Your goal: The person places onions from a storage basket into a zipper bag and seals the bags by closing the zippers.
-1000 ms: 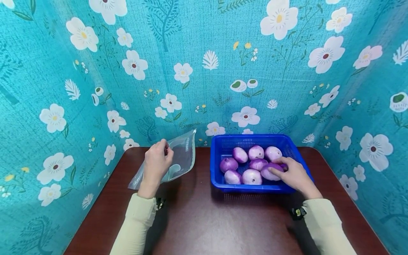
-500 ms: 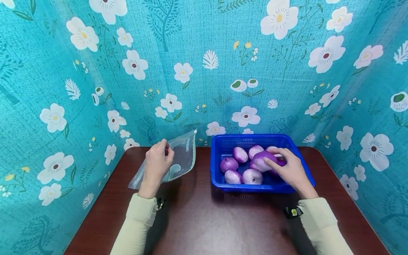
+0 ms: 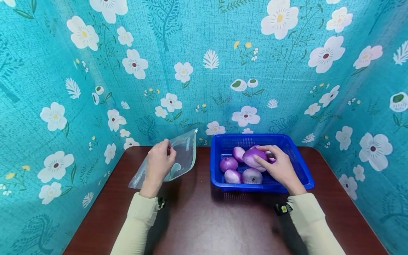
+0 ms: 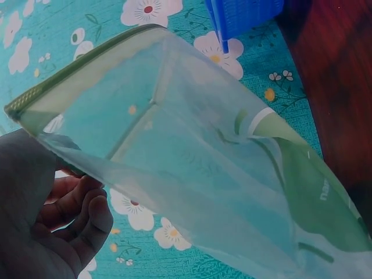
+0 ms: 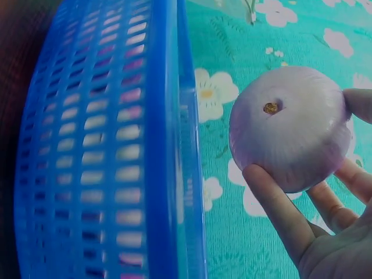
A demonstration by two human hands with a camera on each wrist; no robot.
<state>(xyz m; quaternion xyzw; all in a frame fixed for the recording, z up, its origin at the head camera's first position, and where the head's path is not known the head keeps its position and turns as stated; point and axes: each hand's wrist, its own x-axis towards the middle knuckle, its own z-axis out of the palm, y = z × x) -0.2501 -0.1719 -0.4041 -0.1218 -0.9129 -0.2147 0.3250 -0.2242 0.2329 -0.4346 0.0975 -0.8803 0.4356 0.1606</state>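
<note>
Above the blue plastic basket [image 3: 215, 164], our right hand [image 3: 278, 164] holds a purple onion [image 3: 254, 158], its grip curled round the bulb with the thumb on one side and fingertips on the other. From the right wrist we see the onion's pale root end, with a small brown scar, facing the camera. Below it, more purple onions [image 3: 232, 176] lie within the basket, some partly hidden by the held one and by our fingers.

To the left, our left hand [image 3: 160, 157] keeps its grip pinched on the edge of a clear zip bag [image 3: 184, 151]. Close up, we find a green strip along the bag's mouth, which gapes, and green printing lower on its side. Bag and basket stand apart, with a bare stretch of dark reddish-brown counter [image 3: 204, 216] between them.

Nearer us come cream sleeves [image 3: 307, 212] on both arms, with a small black device [image 3: 283, 209] at each wrist. Behind everything hangs a turquoise cloth [image 3: 204, 88] printed with white flowers.
</note>
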